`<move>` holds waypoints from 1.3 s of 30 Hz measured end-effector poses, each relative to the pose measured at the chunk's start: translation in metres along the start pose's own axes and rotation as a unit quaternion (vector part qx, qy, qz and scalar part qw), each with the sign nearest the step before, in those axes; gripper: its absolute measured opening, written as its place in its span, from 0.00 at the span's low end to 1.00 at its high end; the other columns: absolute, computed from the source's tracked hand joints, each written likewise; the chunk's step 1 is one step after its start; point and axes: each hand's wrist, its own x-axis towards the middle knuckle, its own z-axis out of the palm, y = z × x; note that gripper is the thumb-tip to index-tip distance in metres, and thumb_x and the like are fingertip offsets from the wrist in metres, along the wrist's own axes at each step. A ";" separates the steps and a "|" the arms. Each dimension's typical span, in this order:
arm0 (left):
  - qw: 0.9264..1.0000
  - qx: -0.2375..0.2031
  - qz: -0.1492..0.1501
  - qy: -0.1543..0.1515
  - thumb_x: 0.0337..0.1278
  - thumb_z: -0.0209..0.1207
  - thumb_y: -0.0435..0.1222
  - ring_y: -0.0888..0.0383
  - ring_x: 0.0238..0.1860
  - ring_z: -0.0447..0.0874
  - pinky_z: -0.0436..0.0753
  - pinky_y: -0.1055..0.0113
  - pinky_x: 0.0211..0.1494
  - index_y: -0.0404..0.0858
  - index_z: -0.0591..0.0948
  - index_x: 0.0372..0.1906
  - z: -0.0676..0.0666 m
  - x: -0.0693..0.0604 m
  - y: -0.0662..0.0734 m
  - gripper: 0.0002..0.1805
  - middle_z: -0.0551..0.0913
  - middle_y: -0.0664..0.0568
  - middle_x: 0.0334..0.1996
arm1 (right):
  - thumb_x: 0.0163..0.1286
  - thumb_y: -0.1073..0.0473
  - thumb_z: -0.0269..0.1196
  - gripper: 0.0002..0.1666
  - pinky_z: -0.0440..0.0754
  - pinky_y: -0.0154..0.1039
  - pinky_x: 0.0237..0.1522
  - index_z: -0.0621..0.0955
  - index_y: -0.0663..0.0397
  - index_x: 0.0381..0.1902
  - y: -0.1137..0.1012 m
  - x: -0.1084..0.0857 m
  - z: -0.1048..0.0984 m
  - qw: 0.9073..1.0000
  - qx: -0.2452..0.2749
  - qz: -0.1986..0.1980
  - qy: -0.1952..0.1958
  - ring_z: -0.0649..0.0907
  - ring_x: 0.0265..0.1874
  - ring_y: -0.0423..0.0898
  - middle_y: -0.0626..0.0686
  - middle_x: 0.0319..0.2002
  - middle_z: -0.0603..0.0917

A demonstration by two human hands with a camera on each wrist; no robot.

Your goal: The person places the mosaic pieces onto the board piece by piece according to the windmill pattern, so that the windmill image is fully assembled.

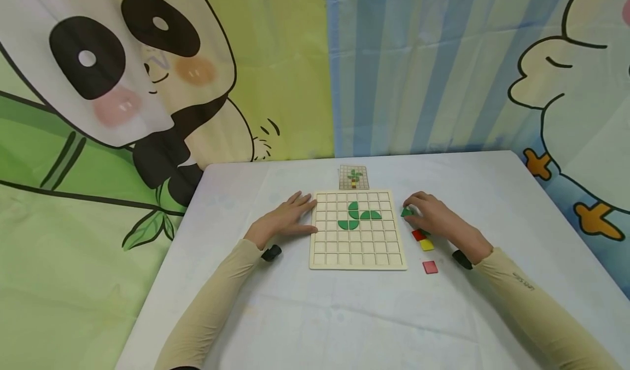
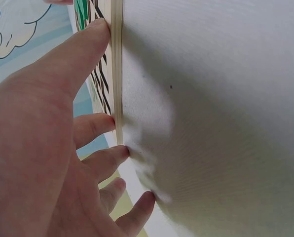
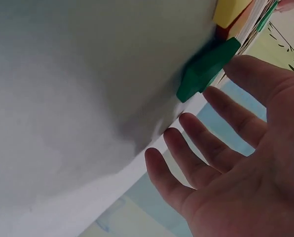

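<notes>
A square pale wooden grid board [image 1: 359, 263] lies on the table, with several green quarter-round pieces [image 1: 353, 215] set in its upper middle cells. My left hand [image 1: 285, 217] is spread at the board's left side, thumb and index finger touching its edge [image 2: 116, 74] and the other fingers reaching down to the table. Beyond the right edge, my right hand [image 1: 437, 216] pinches a small green piece [image 3: 206, 69] between thumb and index finger, just at the tabletop. The other fingers of that hand are loosely extended. Its exact shape is partly hidden by the fingers.
Below the right hand lie a red square [image 1: 418, 235], a yellow square [image 1: 426, 245] and, nearer, a pinkish-red square [image 1: 430, 267]. Another green bit shows partly under the palm. A small pattern card [image 1: 353, 177] lies behind the board. A printed curtain [image 1: 275, 86] hangs beyond the table.
</notes>
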 end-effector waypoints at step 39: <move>1.000 0.006 0.004 -0.002 0.61 0.52 0.70 0.48 0.83 0.32 0.49 0.48 0.83 0.52 0.51 0.82 0.000 -0.001 -0.001 0.51 0.44 0.53 0.83 | 0.69 0.55 0.67 0.19 0.76 0.62 0.63 0.82 0.59 0.53 -0.005 0.007 -0.001 1.000 -0.006 0.002 0.024 0.75 0.60 0.64 0.66 0.62 0.76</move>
